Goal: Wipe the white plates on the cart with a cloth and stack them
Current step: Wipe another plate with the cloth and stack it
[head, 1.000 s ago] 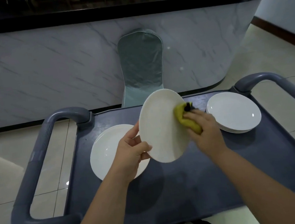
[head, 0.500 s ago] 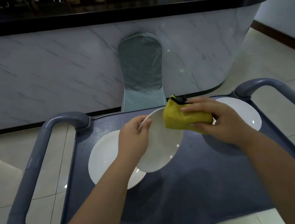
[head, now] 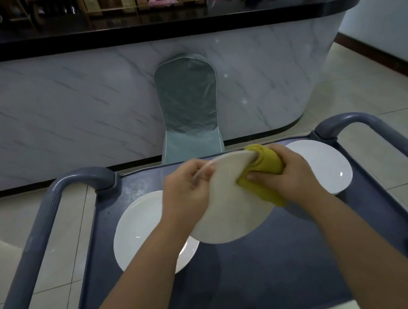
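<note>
Marble-fronted bar (head: 65,106) and a covered chair (head: 187,105) stand behind the grey cart (head: 42,236), whose dark top is the worktop (head: 262,274). In the head view, the left grip (head: 187,194) pinches the rim of a white plate (head: 229,210), fingers curled over its upper left edge. It holds the plate tilted above the worktop with what looks like its underside toward the camera, probably so back and rim can be rubbed. The right grip (head: 284,180) is clamped round a folded yellow cloth (head: 267,162), which wraps over the plate's upper right rim, thumb pressing cloth to the near face. The plate thus spans between both grips, touching each. Below and outside the left grip a second plate (head: 140,227) lies flat, likely waiting. Beyond the right grip sits a third plate (head: 326,165), probably the finished pile, though how many lie there cannot be told.
</note>
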Motion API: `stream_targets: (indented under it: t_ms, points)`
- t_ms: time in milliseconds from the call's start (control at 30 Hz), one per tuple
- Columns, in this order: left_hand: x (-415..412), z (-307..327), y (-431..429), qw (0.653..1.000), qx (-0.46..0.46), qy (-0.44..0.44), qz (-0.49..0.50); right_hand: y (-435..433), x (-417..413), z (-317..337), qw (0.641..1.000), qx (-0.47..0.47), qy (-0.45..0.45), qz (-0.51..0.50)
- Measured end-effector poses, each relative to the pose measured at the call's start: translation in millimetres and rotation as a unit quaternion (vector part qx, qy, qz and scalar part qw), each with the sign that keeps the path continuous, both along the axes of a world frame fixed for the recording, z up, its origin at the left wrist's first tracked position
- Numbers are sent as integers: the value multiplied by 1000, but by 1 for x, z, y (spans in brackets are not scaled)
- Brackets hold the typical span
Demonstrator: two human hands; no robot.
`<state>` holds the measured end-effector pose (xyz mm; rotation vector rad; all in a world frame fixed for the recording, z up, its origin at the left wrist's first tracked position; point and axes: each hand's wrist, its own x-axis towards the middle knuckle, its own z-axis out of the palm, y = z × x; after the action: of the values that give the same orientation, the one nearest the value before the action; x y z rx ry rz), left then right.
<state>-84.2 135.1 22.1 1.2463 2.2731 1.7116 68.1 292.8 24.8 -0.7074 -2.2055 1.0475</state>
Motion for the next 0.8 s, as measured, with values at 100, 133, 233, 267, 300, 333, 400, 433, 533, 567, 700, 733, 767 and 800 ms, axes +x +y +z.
stream_targets:
  t_ms: [100,133,233,267,300,333,400,433,533,567,700,733,767,800]
  points:
    - [-2,1,-1,1000,-3,19,2,7,12,-9,994,-101,-28,12]
    - [2,2,2,995,-37,86,-17,4,7,-6,996,-67,-50,18]
    - [6,6,14,969,-86,228,-28,-3,-9,1,995,73,-45,52]
    - [6,9,14,975,-76,206,-28,-3,-9,0,997,66,-23,39]
    - [3,11,12,987,-51,149,-24,-1,-3,0,1000,9,7,22]
    - [2,12,10,997,-12,69,-16,0,5,0,996,-82,47,4]
    - [0,11,8,998,44,-34,24,5,21,-11,979,-191,63,-18]
    - [0,11,9,998,43,-35,31,8,24,-13,982,-183,35,-16]
    - [5,11,19,993,-32,107,-28,7,13,1,998,-19,-51,-2]
    - [7,14,23,982,-50,176,-48,4,6,9,996,62,-57,24]
    - [3,16,29,996,14,85,-22,6,9,19,1000,5,15,-5]
    - [0,15,28,999,44,14,-4,9,17,14,996,-74,35,-25]
    - [-2,13,26,998,58,-33,5,12,24,9,990,-132,45,-34]
    - [0,12,25,998,54,-37,-1,14,28,3,990,-134,27,-38]
